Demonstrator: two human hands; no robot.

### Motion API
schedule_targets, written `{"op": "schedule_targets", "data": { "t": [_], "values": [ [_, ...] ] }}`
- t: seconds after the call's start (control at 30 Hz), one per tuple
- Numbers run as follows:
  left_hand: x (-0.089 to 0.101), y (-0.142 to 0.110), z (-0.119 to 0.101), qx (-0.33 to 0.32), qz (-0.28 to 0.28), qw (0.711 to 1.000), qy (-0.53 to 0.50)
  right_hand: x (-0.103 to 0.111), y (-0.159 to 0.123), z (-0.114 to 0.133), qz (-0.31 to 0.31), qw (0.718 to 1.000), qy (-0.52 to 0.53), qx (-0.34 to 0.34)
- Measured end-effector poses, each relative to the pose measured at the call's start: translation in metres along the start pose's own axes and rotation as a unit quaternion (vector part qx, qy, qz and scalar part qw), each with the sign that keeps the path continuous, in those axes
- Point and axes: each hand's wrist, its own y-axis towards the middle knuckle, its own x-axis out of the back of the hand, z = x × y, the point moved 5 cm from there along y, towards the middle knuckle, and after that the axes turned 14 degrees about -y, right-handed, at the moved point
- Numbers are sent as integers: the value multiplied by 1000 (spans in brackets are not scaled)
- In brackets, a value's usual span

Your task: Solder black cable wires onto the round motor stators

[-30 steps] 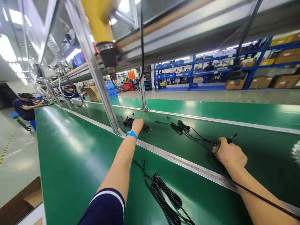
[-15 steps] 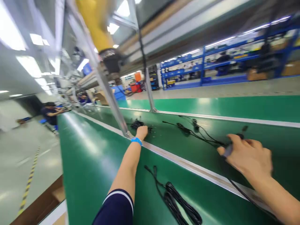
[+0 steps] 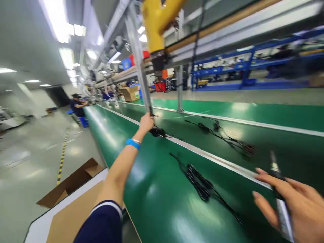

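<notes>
My left hand [image 3: 146,123] is closed around a bundle of black cable [image 3: 157,131], over the pale rail of the bench beside a metal post. In my right hand [image 3: 301,199] lies a pen-shaped tool [image 3: 285,216] with a black collar and a pointed metallic tip; motion blur hides its exact kind. Thumb and fingers sit on either side of the tool. A coiled black cable [image 3: 198,182] rests on the green front surface between my hands. Beyond the rail lie more thin black cables [image 3: 220,135], with reddish ends near the right hand.
Metal posts [image 3: 139,57] rise from the bench, and a yellow tool with a black end [image 3: 157,37] hangs overhead. An open cardboard box [image 3: 71,182] is at the lower left. Farther along the bench sits a person [image 3: 77,105]. Blue shelving [image 3: 246,67] stands behind.
My view has shifted left. The left hand has brought the cable bundle from the recessed strip toward the rail. My right hand has come nearer, and its tool now points upward.
</notes>
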Motion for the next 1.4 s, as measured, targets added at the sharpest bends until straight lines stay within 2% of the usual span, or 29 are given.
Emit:
{"op": "schedule_targets", "data": {
  "t": [0.07,0.13,0.23,0.37,0.43,0.5,0.67,0.9,1.1,1.17,1.23,1.3,1.4],
  "values": [
    [11,-19,-12,-35,7,999,12,42,-21,25,-22,997,5,75],
    [5,-46,-26,-75,39,996,24,71,-40,36,-29,996,7,83],
    [-29,-112,-57,-154,142,977,41,97,-76,35,-31,995,7,97],
    [-85,-216,-105,-254,280,924,59,113,-126,20,-12,989,8,144],
    [-102,-252,-126,-295,324,897,59,120,-143,13,-7,988,17,153],
    [-111,-274,-144,-324,352,876,57,127,-153,7,-2,989,26,143],
    [-121,-294,-169,-345,389,852,61,135,-165,4,2,993,28,114],
    [-126,-298,-171,-337,408,847,52,141,-162,9,-20,994,48,95],
    [-105,-296,-173,-325,416,849,1,146,-157,10,-36,996,58,66],
    [-95,-305,-182,-312,428,845,-71,150,-157,12,-53,996,71,33],
    [-90,-322,-194,-287,467,815,-189,156,-160,16,-79,993,84,-5],
    [-91,-345,-207,-259,527,751,-303,160,-164,21,-99,989,104,-30],
    [-103,-380,-226,-245,595,656,-395,163,-171,27,-114,979,167,-28]
  ]
}}
